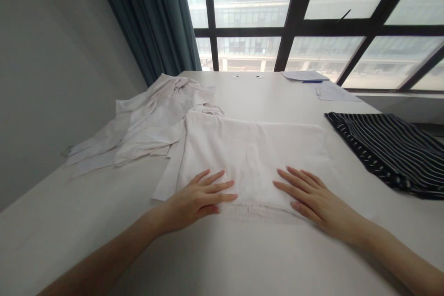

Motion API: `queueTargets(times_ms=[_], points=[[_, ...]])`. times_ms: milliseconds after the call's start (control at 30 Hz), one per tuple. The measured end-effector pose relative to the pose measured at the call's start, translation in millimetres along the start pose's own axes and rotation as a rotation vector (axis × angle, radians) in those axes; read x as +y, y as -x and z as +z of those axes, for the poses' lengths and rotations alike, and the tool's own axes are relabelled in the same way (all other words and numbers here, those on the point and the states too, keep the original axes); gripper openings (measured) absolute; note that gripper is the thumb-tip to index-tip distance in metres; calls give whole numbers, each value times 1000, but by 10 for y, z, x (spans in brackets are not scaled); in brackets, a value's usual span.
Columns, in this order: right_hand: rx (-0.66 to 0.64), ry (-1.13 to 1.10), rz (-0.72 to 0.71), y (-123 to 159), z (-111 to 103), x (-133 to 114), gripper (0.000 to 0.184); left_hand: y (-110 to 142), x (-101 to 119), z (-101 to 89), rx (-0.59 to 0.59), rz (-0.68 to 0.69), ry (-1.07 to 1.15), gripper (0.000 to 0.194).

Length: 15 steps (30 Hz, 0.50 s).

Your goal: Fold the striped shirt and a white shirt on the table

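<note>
A white garment (256, 152), folded into a wide flat shape, lies on the white table in front of me. A stitched band with a short slit runs along its near edge. My left hand (204, 196) rests flat on the near left part of the cloth, fingers spread. On the near right part lies my right hand (308, 196), palm down with its fingers stretched out. Neither hand grips the fabric. The cloth under both palms is hidden.
Crumpled white garments (152, 115) lie at the left, close to the folded one. At the right is a black striped garment (391, 148). Papers (301, 75) and a blue pen (312, 81) lie at the far edge of the table (208, 259), near the windows and a blue curtain (152, 14).
</note>
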State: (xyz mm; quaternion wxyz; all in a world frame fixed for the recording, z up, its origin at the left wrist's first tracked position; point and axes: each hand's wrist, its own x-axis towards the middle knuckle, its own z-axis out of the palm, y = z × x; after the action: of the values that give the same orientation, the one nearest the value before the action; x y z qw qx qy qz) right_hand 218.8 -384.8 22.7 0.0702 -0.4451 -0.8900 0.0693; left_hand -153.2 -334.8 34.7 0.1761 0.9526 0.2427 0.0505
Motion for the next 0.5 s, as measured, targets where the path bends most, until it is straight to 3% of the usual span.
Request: queueTargets(times_ms=[200,267,367,500], points=[[-15,-46,5,-3,-42,16,50,34,86,-63,-23,39,83,53],[-15,-47,7,-2,-52,19,50,40,57,-68,20,26,66,50],[-2,-57,2,0,-57,21,49,53,-82,-59,249,-114,-31,38],[-7,-62,2,-2,-55,26,49,87,-344,-54,629,-477,-8,35]])
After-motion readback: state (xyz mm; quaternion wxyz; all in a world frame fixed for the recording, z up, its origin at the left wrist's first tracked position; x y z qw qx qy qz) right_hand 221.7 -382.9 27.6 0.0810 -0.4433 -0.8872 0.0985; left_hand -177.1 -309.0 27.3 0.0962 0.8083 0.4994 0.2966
